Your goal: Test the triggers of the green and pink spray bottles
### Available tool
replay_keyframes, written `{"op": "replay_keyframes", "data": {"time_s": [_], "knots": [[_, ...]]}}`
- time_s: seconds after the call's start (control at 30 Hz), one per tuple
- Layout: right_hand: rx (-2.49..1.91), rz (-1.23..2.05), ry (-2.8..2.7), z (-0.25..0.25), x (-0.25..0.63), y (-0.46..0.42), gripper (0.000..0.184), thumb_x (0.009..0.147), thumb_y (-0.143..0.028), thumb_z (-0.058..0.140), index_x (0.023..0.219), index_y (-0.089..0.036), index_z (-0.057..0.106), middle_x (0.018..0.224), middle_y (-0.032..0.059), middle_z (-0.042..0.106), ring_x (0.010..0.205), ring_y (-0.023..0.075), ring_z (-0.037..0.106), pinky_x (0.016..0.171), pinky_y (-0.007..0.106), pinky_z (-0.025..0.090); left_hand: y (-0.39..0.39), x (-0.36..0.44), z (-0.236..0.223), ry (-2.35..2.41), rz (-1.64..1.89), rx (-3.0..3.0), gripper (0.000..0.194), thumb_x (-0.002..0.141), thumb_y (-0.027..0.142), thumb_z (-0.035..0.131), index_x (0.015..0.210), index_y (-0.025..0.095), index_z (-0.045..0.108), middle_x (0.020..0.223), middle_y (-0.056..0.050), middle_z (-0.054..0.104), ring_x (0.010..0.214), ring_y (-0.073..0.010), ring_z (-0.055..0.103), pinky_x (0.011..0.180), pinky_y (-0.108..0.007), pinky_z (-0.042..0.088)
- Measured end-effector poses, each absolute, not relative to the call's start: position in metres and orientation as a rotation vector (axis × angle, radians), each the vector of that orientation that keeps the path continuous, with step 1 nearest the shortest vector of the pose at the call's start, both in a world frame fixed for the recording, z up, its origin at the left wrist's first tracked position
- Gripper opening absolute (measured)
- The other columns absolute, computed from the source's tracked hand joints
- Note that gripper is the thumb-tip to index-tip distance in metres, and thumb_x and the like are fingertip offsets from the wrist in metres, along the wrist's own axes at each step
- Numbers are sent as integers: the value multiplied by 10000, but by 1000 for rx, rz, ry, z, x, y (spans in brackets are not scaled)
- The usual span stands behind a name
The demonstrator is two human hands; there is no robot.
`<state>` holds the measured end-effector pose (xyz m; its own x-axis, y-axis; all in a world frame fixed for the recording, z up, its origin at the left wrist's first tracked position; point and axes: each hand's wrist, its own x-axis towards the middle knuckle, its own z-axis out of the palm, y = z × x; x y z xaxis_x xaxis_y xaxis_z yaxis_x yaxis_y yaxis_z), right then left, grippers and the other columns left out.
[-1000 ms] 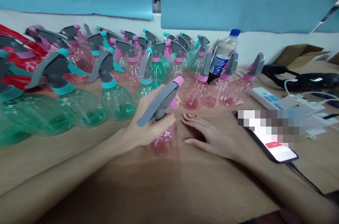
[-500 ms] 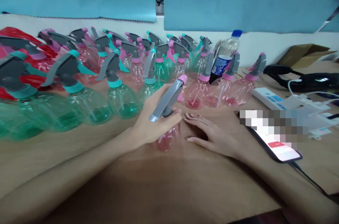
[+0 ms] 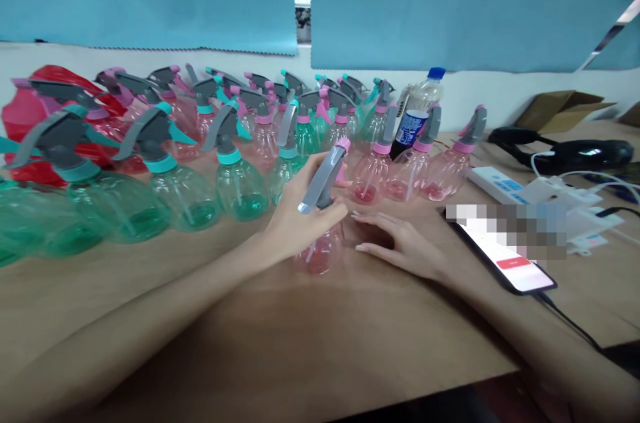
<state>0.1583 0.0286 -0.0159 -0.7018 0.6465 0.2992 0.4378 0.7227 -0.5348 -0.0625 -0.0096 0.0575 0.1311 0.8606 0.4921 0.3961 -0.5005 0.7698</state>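
My left hand (image 3: 295, 213) is wrapped round the neck of a clear pink spray bottle (image 3: 320, 255) with a grey head and pink nozzle. The bottle stands upright on the table, and my hand hides its collar and part of its trigger. My right hand (image 3: 403, 243) rests on the tabletop just right of this bottle, holding nothing, its fingers stretched out and apart. Beyond it stand several pink spray bottles, the closest being a pink bottle (image 3: 371, 173). A green spray bottle (image 3: 243, 186) is left of my left hand.
More green and pink spray bottles crowd the left and back of the wooden table (image 3: 280, 343). A drink bottle (image 3: 415, 116) with a blue cap stands behind. To the right lie a phone (image 3: 495, 243), a power strip (image 3: 500, 186), black headphones (image 3: 575, 153) and a cardboard box (image 3: 563, 110).
The view has shifted slightly, so the bottles on the left appear further right and the phone further left. My left hand keeps its hold on the spray bottle; my right hand stays beside it.
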Motion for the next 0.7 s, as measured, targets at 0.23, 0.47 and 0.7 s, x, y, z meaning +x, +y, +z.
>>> {"op": "replay_keyframes", "data": {"time_s": [0.23, 0.47, 0.7], "knots": [[-778, 641, -2332, 4, 147, 6, 642, 795, -487, 674, 1356, -282, 439, 1337, 76, 570, 1216, 288, 542, 1016, 506, 436, -10, -55, 51, 1179, 1388, 1913, 454, 788, 156, 600, 1207, 227, 440, 1187, -76, 556, 1064, -235, 622, 895, -421, 517], [-839, 624, -2198, 19, 116, -22, 762, 720, -553, 716, 1342, -251, 398, 1350, 126, 519, 1243, 334, 496, 987, 537, 443, -20, -58, 63, 1258, 1251, 1961, 755, 724, 326, 749, 1349, 233, 336, 1338, -135, 471, 1111, -277, 583, 966, -497, 472], [-839, 581, -2129, 20, 97, -26, 633, 777, -491, 686, 1280, -223, 409, 1267, 130, 554, 1171, 302, 538, 961, 503, 457, -52, -89, 52, 1504, 978, 1981, 906, 755, 492, 696, 1449, 268, 159, 1471, -142, 331, 1301, -318, 421, 1062, -555, 373]]}}
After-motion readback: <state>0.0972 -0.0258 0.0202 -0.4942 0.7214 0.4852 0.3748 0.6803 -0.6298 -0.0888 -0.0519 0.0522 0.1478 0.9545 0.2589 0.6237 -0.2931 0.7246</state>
